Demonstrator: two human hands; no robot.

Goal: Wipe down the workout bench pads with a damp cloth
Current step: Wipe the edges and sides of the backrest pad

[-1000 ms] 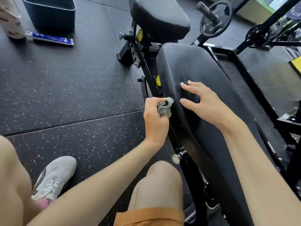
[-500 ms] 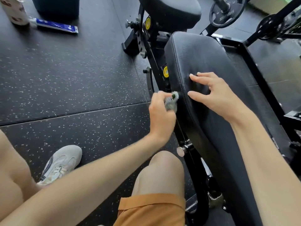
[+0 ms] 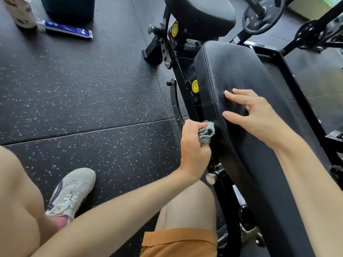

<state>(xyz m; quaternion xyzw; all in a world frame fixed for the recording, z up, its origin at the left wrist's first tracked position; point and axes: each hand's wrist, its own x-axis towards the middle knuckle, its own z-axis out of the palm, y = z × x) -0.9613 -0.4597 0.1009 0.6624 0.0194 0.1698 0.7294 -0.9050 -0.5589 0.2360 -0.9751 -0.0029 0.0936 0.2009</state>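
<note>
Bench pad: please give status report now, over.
Left hand grips cloth against long pad side edge. Right hand rests on top. Nothing in the way.

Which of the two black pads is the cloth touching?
The long pad, where the right hand also rests; the left hand presses the cloth against its side edge. The short pad beyond is untouched.

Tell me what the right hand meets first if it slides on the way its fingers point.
The right hand would run off the back pad's stitched edge, then likely meet the yellow cap; depth is unclear.
</note>
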